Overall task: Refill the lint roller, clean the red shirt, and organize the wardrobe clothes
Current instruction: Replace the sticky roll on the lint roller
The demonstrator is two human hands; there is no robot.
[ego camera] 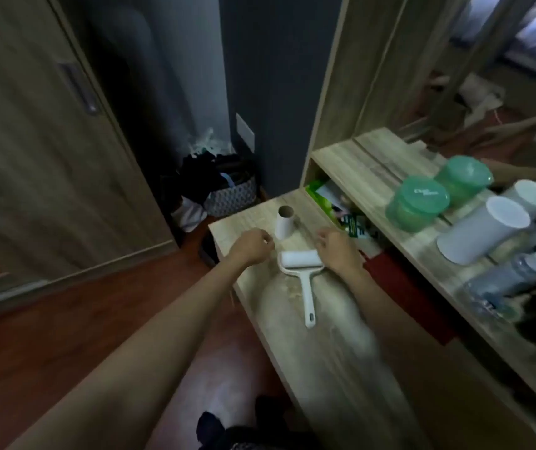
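White lint roller (299, 262) lies between two loosely curled, empty hands; lid lettering unreadable.

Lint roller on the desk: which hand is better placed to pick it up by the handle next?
Probably right. The right hand sits against the lint roller head, nearer the handle; the left hand hovers beyond the far end.

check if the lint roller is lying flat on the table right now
Yes, the lint roller lies flat on the wooden table, handle toward the person, between the left hand and right hand.
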